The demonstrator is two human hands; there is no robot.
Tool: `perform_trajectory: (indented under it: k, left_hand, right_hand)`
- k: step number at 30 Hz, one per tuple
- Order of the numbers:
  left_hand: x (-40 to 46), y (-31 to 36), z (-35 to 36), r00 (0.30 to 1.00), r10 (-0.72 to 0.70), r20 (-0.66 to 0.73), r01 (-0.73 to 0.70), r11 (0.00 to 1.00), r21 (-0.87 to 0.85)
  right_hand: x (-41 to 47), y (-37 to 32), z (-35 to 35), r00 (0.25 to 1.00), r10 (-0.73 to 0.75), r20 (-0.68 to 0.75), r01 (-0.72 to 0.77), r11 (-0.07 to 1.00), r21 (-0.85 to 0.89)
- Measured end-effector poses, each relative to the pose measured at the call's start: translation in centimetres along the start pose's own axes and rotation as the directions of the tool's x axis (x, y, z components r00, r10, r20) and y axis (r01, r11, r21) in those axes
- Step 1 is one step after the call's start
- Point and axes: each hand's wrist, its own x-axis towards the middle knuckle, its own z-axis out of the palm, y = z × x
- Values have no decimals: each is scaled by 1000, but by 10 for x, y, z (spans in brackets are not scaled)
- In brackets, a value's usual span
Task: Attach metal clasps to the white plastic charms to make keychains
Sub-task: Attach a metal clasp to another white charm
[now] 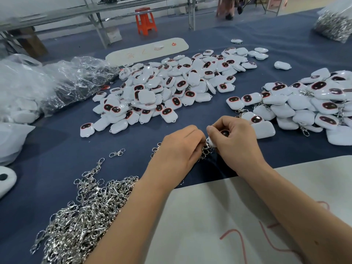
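Red handwritten marks on the white boards cannot be read; no other text.

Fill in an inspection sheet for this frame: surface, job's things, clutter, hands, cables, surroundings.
Surface: dark blue table cover; white sheet with red marks at near edge.
Job's things: charm heap centre; clasped keychains right; loose clasps near left.
Clutter: plastic bags left; bag of metal parts far right.
Hands: left hand holds clasps; right hand grips a charm.
Cables: nothing seen.
Surroundings: orange stool, metal table frames.
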Motion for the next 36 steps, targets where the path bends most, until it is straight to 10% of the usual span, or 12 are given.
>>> perform_trajectory:
  k: [10,25,36]
  left_hand:
    - [-3,0,5,996,-84,1,84,996,-24]
    - [2,-8,9,986,-115,-123,64,933,-354]
    - [1,-6,8,924,-344,-166,263,889,-376]
  right_hand:
    - [-4,-5,1,996,-94,14,95,990,-100]
    - [-1,1,-3,985,56,166,-136,840,526]
    - [2,3,-2,970,49,237,-184,784,593]
